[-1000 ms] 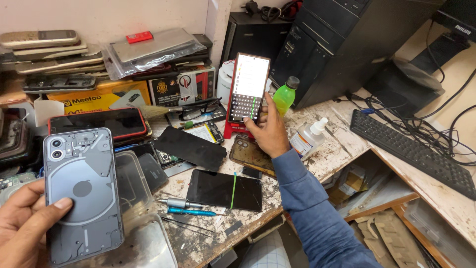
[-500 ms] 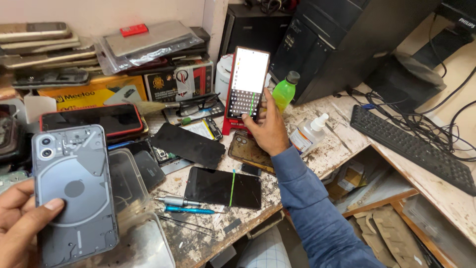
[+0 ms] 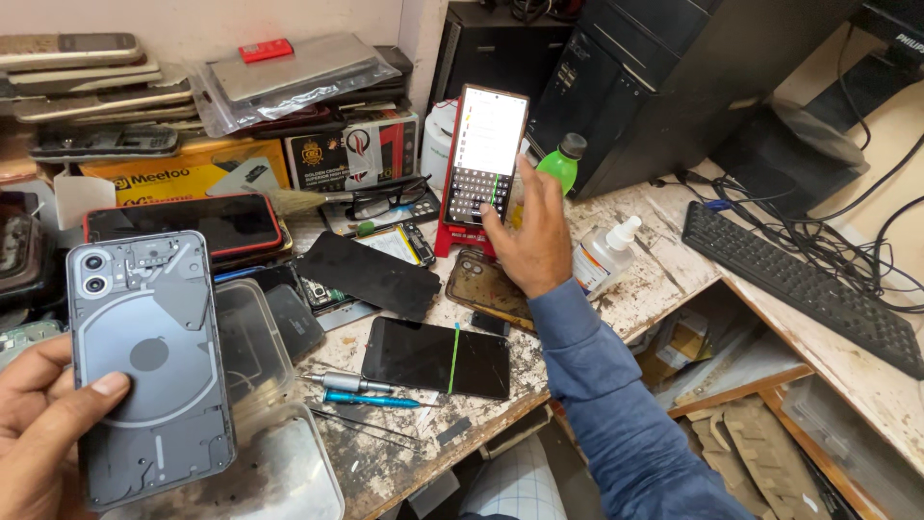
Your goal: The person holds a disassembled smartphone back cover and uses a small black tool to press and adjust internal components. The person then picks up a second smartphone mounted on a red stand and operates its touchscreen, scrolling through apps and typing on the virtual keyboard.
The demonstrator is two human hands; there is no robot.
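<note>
Left hand (image 3: 43, 433), cut off at the lower-left corner, gripping a grey phone back (image 3: 149, 366), upright as before, cameras at top. Right hand (image 3: 529, 241) closed around a lit phone (image 3: 486, 159), now propped upright on a red stand (image 3: 462, 236) on the workbench (image 3: 664, 270); fingers behind hidden.

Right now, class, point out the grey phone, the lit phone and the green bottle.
grey phone (image 3: 144, 361), head view, middle of its back.
lit phone (image 3: 489, 144), head view, on its screen.
green bottle (image 3: 558, 169), head view, on its body.
</note>
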